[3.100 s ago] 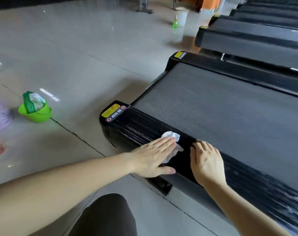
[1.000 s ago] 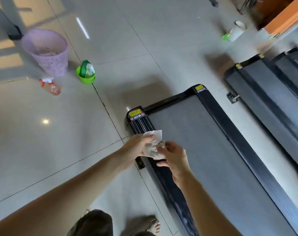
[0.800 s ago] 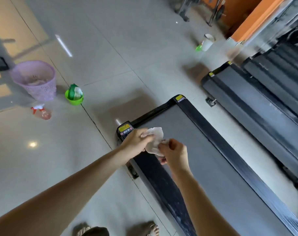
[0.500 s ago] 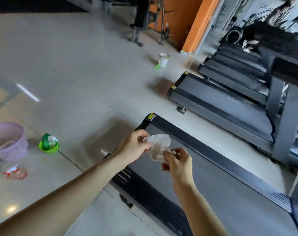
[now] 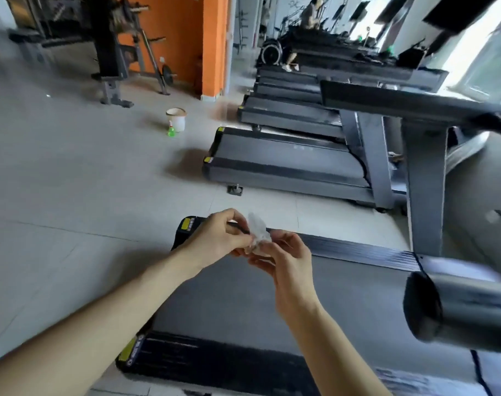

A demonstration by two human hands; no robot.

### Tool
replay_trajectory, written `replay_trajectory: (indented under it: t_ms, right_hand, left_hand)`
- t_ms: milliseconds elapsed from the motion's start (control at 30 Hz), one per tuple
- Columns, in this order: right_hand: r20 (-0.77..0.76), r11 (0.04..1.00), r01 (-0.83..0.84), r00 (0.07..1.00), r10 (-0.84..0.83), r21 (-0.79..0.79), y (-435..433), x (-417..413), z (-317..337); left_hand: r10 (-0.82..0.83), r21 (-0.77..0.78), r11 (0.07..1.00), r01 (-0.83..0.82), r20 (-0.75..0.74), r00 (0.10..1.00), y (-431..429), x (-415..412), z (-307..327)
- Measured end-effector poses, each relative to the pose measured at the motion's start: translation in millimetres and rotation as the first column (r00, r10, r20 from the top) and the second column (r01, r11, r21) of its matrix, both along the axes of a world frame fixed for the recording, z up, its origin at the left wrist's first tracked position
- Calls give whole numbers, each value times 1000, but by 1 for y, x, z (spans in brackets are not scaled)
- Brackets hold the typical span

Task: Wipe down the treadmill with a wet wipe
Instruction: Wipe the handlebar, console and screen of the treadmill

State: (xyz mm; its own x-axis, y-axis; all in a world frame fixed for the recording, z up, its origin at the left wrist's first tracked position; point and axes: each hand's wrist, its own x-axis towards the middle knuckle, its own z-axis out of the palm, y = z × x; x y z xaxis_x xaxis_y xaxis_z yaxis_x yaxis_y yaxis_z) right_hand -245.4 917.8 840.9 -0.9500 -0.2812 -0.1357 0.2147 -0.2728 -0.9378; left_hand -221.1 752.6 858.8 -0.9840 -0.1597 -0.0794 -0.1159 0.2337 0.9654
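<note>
Both hands hold the small crumpled white wet wipe (image 5: 258,237) in the air above the dark grey belt of the black treadmill (image 5: 243,298), clear of its deck: the left hand (image 5: 218,238) pinches the wipe's near edge with curled fingers, and the right hand (image 5: 283,261) grips its lower part between thumb and fingertips. This looks like a pause in the wiping to refold or open out the wipe and find a fresh face, not a stroke on the machine itself. The next move probably calls for flattening the wipe under one palm and bringing it back down onto a part of the treadmill not yet covered, perhaps the glossy black side rail (image 5: 358,250) on the belt's far side or the thick grey handrail (image 5: 458,310) jutting in to the right of the belt. The belt lies open below the hands; the handrail's blunt end crowds the right, and the grey tiled floor (image 5: 72,181) left of the treadmill gives room to step.
</note>
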Motion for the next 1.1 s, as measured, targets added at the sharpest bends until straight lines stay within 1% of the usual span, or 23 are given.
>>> replay_trajectory:
  t_ms: [67, 133, 167, 233, 300, 333, 400, 467, 500, 533, 567, 600, 667, 733, 800, 833, 900, 933, 967, 1000, 1067, 1100]
  right_hand:
    - [-21, 999, 46, 999, -46, 7, 6, -6, 5]
    - [-55, 993, 109, 993, -107, 34, 12, -6, 8]
    - [-72, 982, 186, 980, -183, 32, 17, -3, 9]
    - [-118, 926, 378, 920, -374, 18, 21, 6, 10]
    - [-211, 832, 550, 824, -526, 74, 18, 18, 8]
    - [-276, 755, 647, 749, -603, 105, 16, 28, 7]
    - [-414, 588, 790, 601, -684, 175, 17, 47, 6]
    - [-573, 380, 883, 468, -673, 274, 26, 67, 9]
    - [-654, 262, 917, 399, -643, 302, 32, 81, 13]
    - [-727, 154, 939, 336, -599, 308, 39, 94, 18]
    - [-789, 42, 957, 261, -556, 287, 44, 108, 25]
    - [-834, -43, 967, 193, -517, 251, 50, 121, 32]
    - [-884, -152, 976, 69, -463, 156, 58, 138, 49]
    - [-919, -202, 977, -16, -394, 70, 64, 135, 66]
    - [-954, -227, 973, -27, -298, 43, 69, 117, 76]
    - [-965, -241, 969, -11, -262, 55, 74, 105, 76]
    - [-975, -274, 959, 9, -222, 72, 83, 89, 71]
    - [-976, -279, 958, -4, -218, 59, 86, 84, 65]
    - [-975, -271, 962, -22, -222, 40, 89, 82, 59]
    - [-970, -244, 970, -40, -238, 20, 90, 82, 51]
    - [-961, -189, 982, -71, -266, -20, 93, 83, 35]
    - [-956, -179, 983, -78, -283, -27, 94, 84, 26]
  left_hand:
    - [-123, -50, 991, 123, 5, 992, 5, -22, 4]
    - [-211, -88, 974, 209, -20, 977, 13, -41, 6]
    - [-269, -88, 960, 265, -28, 963, 20, -52, 7]
    - [-394, -63, 918, 391, -40, 918, 33, -64, 12]
    - [-507, -21, 862, 507, -52, 860, 42, -70, 18]
    - [-588, -7, 808, 589, -50, 807, 48, -72, 24]
    - [-709, 2, 705, 710, -45, 704, 59, -67, 33]
    - [-804, -6, 594, 805, -34, 593, 71, -57, 41]
    - [-846, -4, 532, 847, -33, 532, 78, -52, 46]
    - [-870, 4, 492, 870, -42, 492, 84, -48, 50]
    - [-886, 9, 460, 888, -57, 459, 93, -46, 56]
    - [-889, 19, 451, 892, -76, 451, 100, -46, 60]
    - [-875, 50, 469, 882, -111, 472, 114, -48, 68]
    - [-849, 97, 505, 857, -125, 514, 129, -52, 75]
    - [-832, 135, 532, 836, -101, 546, 146, -55, 81]
    - [-841, 155, 523, 838, -66, 537, 154, -58, 82]
    - [-883, 212, 464, 860, 29, 469, 169, -63, 83]
    - [-904, 242, 426, 872, 80, 419, 174, -66, 84]
    - [-919, 275, 393, 877, 126, 372, 178, -70, 84]
    - [-929, 308, 366, 878, 165, 330, 182, -73, 84]
    - [-945, 364, 310, 878, 220, 242, 188, -80, 83]
    - [-951, 372, 278, 886, 236, 199, 190, -82, 84]
